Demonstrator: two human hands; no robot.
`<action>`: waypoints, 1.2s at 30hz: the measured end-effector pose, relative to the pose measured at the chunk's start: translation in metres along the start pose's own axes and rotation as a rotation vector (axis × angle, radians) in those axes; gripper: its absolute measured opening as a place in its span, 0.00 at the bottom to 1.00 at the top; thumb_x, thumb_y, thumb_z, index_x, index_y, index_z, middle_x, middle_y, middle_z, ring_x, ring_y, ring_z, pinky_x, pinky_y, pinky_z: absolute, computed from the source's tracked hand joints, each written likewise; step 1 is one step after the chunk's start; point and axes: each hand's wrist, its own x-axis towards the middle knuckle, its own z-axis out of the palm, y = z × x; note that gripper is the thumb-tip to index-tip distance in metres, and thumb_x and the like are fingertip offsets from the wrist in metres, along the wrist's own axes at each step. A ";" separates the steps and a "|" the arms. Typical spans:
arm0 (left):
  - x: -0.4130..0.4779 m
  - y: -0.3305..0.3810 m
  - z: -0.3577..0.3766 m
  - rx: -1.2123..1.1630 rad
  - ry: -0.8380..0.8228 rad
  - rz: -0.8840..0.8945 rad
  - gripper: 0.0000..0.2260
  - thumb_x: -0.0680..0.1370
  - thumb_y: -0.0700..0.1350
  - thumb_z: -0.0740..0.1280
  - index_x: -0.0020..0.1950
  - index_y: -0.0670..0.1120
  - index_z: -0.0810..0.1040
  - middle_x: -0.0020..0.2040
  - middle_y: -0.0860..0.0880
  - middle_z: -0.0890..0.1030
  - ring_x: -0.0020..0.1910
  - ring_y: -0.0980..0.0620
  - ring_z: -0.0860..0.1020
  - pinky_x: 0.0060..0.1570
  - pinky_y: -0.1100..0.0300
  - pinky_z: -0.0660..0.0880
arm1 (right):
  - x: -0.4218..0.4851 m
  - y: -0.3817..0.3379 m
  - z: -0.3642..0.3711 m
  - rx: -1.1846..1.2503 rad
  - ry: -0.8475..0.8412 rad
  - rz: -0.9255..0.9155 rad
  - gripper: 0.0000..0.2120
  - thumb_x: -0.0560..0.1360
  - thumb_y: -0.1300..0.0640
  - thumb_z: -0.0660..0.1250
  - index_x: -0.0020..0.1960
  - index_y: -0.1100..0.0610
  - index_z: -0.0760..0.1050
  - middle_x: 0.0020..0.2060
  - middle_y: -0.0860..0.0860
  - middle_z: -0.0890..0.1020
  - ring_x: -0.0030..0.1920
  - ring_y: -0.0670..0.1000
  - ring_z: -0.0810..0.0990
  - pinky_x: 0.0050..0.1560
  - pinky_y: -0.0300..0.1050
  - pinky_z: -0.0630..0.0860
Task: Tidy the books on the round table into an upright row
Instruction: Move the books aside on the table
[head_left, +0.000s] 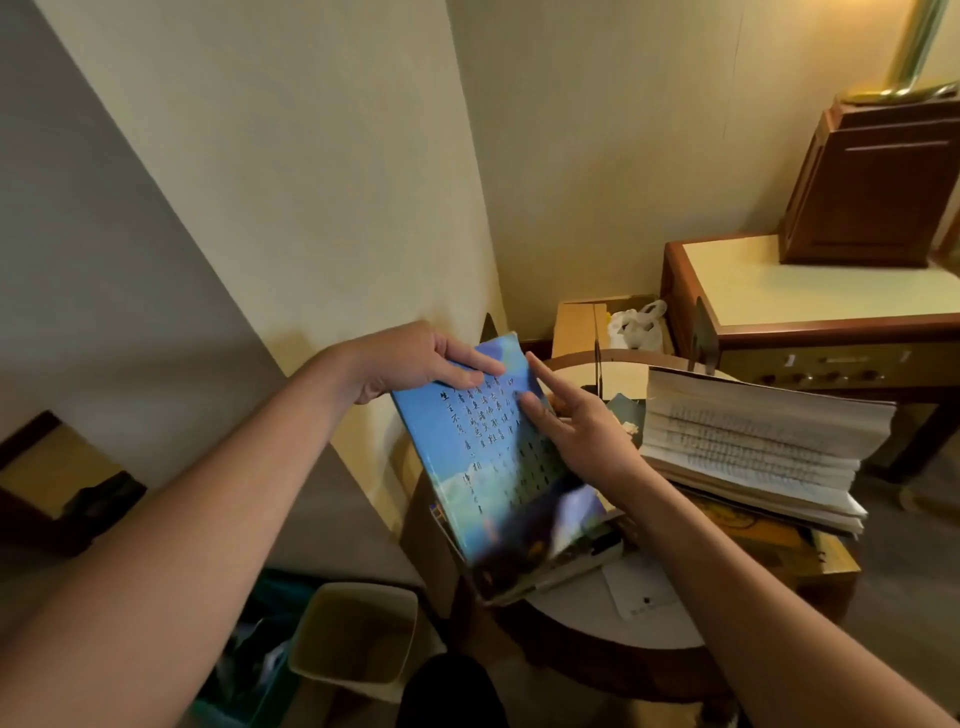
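Note:
A blue book (467, 467) with columns of printed characters on its cover is held tilted above the left side of the round table (597, 618). My left hand (415, 358) grips its top left corner, fingers on the cover. My right hand (582, 426) rests on the right side of the cover, its straight fingers pressing there. A thick stack of books with pale page edges (753, 441) lies flat on the table's right half, on top of yellow-covered books (753, 530). More books lie under the blue one, mostly hidden.
A white card (644, 592) lies on the table's front. Dark metal bookends (704, 332) stand at its back. A beige bin (358, 639) sits on the floor at the left, a wooden desk (810, 291) with a brown box (878, 182) at the right.

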 end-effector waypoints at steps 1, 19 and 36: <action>0.006 0.001 -0.001 0.026 0.041 0.010 0.11 0.80 0.43 0.70 0.60 0.54 0.85 0.53 0.55 0.86 0.53 0.54 0.84 0.53 0.63 0.80 | 0.006 0.005 0.000 -0.041 0.044 0.004 0.27 0.80 0.40 0.62 0.77 0.34 0.58 0.59 0.46 0.81 0.56 0.44 0.79 0.46 0.35 0.77; 0.173 -0.012 0.014 0.242 0.743 0.007 0.18 0.82 0.45 0.58 0.68 0.57 0.79 0.64 0.48 0.82 0.52 0.40 0.82 0.48 0.54 0.78 | 0.040 0.120 0.025 -1.007 0.027 0.083 0.33 0.82 0.36 0.39 0.83 0.51 0.43 0.82 0.57 0.42 0.80 0.58 0.34 0.79 0.60 0.36; 0.243 -0.064 0.059 0.696 0.528 0.030 0.25 0.84 0.43 0.56 0.80 0.57 0.60 0.83 0.46 0.52 0.77 0.39 0.61 0.67 0.40 0.71 | 0.048 0.135 0.040 -1.017 0.129 0.106 0.33 0.81 0.35 0.46 0.80 0.51 0.61 0.81 0.58 0.56 0.81 0.59 0.46 0.77 0.63 0.41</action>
